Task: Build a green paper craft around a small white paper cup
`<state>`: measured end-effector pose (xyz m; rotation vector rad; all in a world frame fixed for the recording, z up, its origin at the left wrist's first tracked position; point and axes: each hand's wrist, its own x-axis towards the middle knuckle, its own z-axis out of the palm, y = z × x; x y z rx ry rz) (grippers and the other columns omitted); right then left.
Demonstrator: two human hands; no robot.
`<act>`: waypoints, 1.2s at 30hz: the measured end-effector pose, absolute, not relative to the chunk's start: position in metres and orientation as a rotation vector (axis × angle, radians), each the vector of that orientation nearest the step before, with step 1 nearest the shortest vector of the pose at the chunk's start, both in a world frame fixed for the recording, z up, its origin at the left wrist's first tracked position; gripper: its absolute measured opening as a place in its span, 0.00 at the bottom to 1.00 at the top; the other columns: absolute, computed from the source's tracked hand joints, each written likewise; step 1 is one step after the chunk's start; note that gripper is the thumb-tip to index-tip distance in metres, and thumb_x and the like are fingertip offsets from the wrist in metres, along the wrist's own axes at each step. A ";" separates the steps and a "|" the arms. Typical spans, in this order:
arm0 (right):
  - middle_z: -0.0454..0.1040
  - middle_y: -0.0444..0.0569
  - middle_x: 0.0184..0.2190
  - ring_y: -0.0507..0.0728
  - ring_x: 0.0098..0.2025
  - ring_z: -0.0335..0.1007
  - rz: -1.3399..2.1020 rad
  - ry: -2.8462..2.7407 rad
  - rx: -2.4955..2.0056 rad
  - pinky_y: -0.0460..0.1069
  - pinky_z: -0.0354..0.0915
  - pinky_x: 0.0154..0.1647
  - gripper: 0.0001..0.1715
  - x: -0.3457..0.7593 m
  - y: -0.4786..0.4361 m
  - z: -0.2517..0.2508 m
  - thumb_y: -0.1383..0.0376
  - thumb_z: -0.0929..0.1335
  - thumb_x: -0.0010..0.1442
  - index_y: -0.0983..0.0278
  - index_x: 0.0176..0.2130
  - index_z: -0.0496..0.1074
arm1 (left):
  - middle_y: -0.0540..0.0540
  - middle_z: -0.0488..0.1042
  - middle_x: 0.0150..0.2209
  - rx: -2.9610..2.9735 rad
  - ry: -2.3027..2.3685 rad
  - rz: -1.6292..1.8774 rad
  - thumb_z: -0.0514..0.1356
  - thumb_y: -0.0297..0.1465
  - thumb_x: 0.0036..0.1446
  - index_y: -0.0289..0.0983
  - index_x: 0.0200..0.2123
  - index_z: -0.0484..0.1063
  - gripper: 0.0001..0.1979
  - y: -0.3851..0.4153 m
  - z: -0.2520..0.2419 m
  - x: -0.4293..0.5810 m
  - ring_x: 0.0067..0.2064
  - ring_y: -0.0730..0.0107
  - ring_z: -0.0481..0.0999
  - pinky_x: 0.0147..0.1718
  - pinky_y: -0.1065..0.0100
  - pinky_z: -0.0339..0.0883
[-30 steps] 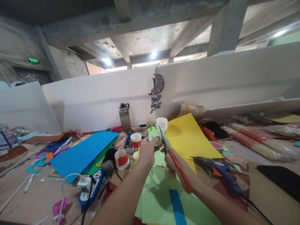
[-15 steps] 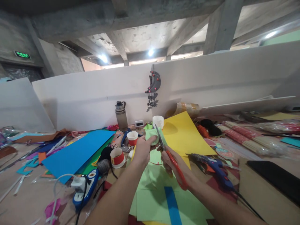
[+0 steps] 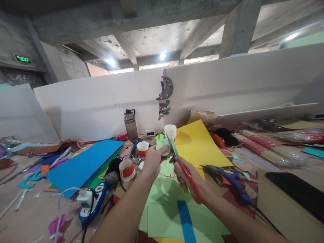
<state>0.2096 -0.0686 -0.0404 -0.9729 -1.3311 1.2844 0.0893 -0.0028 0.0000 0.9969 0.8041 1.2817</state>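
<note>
My left hand [image 3: 153,161] pinches a small rounded piece of light green paper [image 3: 162,145] between thumb and fingers. My right hand [image 3: 189,175] grips the red handles of a pair of scissors [image 3: 191,182], whose blades point up and away beside the paper's right edge. Whether the blades touch the paper I cannot tell. Beneath both hands lie light green sheets [image 3: 164,219], with a blue paper strip [image 3: 186,221] across them.
A yellow sheet [image 3: 199,145] and a glue gun [image 3: 233,180] lie to the right. On the left are paper cups [image 3: 127,169], a power strip [image 3: 93,202] and a blue sheet [image 3: 88,162]. A bottle [image 3: 130,125] stands near the white board [image 3: 88,101].
Almost nothing differs. The view has shifted very slightly, and both hands keep their hold on the green paper and the scissors.
</note>
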 end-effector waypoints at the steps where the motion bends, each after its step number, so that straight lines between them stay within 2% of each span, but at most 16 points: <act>1: 0.52 0.33 0.18 0.45 0.15 0.48 1.291 -1.329 -0.968 0.41 0.49 0.13 0.23 0.210 -0.069 -0.040 0.45 0.65 0.55 0.60 0.37 0.59 | 0.44 0.76 0.28 1.005 0.808 1.277 0.70 0.33 0.35 0.32 0.29 0.74 0.16 -0.003 0.000 0.089 0.24 0.74 0.71 0.24 0.71 0.66; 8: 0.49 0.33 0.18 0.45 0.15 0.45 1.316 -1.312 -0.981 0.42 0.46 0.13 0.24 0.208 -0.071 -0.037 0.43 0.64 0.55 0.59 0.35 0.57 | 0.44 0.76 0.27 1.026 0.829 1.258 0.71 0.33 0.33 0.32 0.28 0.74 0.17 -0.003 0.006 0.085 0.25 0.72 0.72 0.24 0.71 0.66; 14: 0.48 0.34 0.18 0.45 0.16 0.43 1.332 -1.229 -0.996 0.41 0.43 0.12 0.24 0.206 -0.067 -0.045 0.43 0.65 0.55 0.59 0.35 0.58 | 0.44 0.75 0.26 1.051 0.847 1.234 0.70 0.33 0.33 0.31 0.27 0.73 0.16 -0.003 0.010 0.082 0.23 0.75 0.70 0.23 0.71 0.64; 27: 0.48 0.33 0.17 0.45 0.14 0.44 1.380 -1.198 -1.001 0.40 0.48 0.10 0.25 0.206 -0.069 -0.041 0.42 0.65 0.53 0.59 0.32 0.57 | 0.45 0.75 0.27 1.015 0.827 1.233 0.71 0.33 0.33 0.32 0.28 0.73 0.17 0.001 0.004 0.082 0.24 0.75 0.71 0.24 0.72 0.65; 32: 0.50 0.33 0.19 0.44 0.14 0.45 1.340 -1.185 -0.961 0.40 0.49 0.10 0.25 0.205 -0.071 -0.039 0.44 0.66 0.54 0.59 0.34 0.56 | 0.48 0.74 0.26 0.840 0.650 1.360 0.71 0.35 0.36 0.33 0.31 0.71 0.18 -0.005 -0.005 0.096 0.22 0.77 0.70 0.22 0.74 0.61; 36: 0.51 0.33 0.19 0.44 0.13 0.48 1.304 -1.227 -0.969 0.40 0.52 0.10 0.24 0.201 -0.071 -0.041 0.43 0.64 0.55 0.59 0.37 0.58 | 0.48 0.74 0.25 0.860 0.742 1.394 0.71 0.35 0.35 0.33 0.30 0.72 0.18 -0.003 -0.005 0.096 0.21 0.78 0.69 0.22 0.74 0.60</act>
